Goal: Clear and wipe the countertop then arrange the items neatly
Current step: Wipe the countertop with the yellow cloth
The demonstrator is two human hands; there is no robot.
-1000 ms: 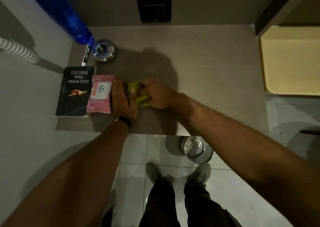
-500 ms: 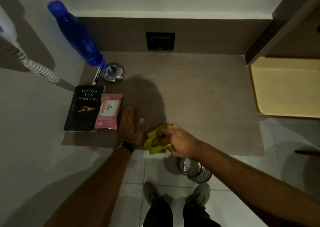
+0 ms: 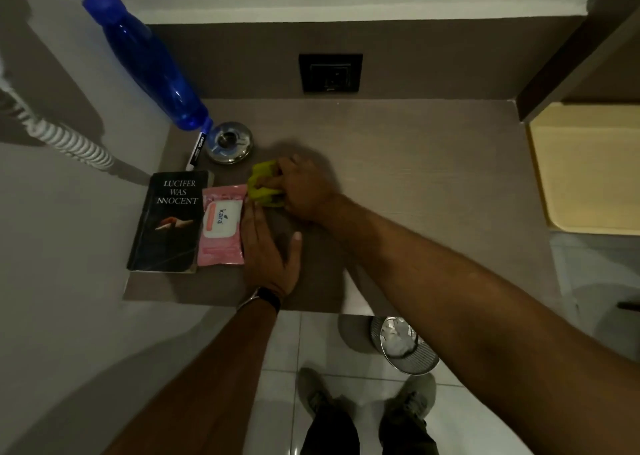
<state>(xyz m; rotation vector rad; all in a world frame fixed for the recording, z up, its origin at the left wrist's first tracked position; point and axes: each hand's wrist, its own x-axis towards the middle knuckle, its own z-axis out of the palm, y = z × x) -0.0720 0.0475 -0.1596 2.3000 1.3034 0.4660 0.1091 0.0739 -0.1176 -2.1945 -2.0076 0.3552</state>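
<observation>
- Gripping a crumpled yellow-green cloth (image 3: pixel 263 186), the right hand (image 3: pixel 304 191) is pressing it on the grey-brown countertop (image 3: pixel 415 177) near the round steel ashtray (image 3: pixel 228 142).
- The left hand (image 3: pixel 266 246) is lying flat, fingers straight, just beside the pink plastic wipes pack (image 3: pixel 221 226).
- A wider sweep is probably risking knocking either one askew.

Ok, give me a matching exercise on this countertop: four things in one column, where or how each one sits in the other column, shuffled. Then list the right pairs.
Things
1. blue bottle
2. black book
3. pink Kara wipes pack
4. yellow-green cloth

Places or states
A. bunched in the grip of the right hand
B. stands in the back left corner
C. lies beside the flat left hand
D. lies cover up along the left edge of the countertop

Pairs: 1-B, 2-D, 3-C, 4-A
</observation>
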